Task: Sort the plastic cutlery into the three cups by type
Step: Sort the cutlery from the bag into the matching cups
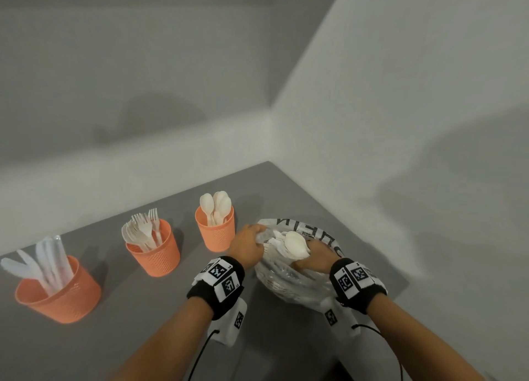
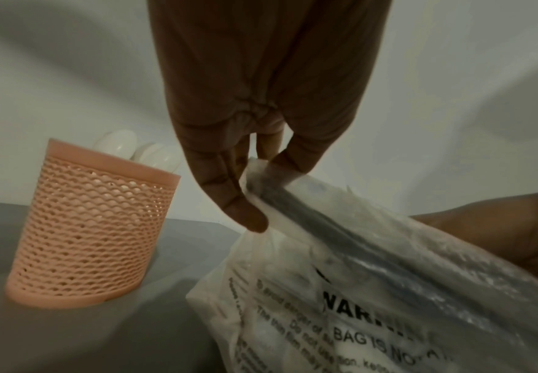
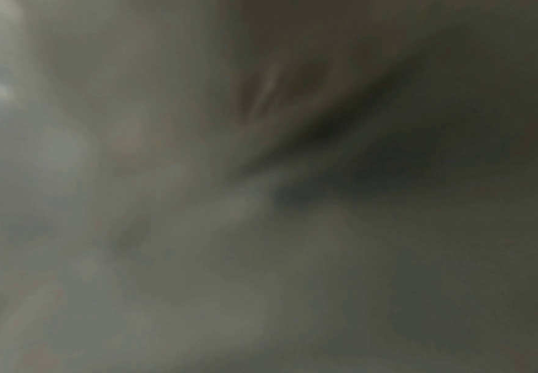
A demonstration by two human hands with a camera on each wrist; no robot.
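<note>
Three orange mesh cups stand in a row on the grey table: a knife cup (image 1: 58, 293) at the left, a fork cup (image 1: 154, 253) in the middle, a spoon cup (image 1: 215, 231) (image 2: 92, 227) at the right. Right of them lies a clear plastic bag (image 1: 289, 280) (image 2: 357, 315) with printed warning text and white cutlery inside. My left hand (image 1: 249, 244) (image 2: 261, 176) pinches the bag's rim and holds it up. My right hand (image 1: 315, 257) reaches into the bag's mouth; a white spoon (image 1: 296, 244) sticks up from its fingers. The right wrist view is only blur.
The table (image 1: 257, 186) sits in a corner, with white walls close behind and to the right. Its right edge runs just beyond the bag. Bare grey tabletop lies in front of the cups.
</note>
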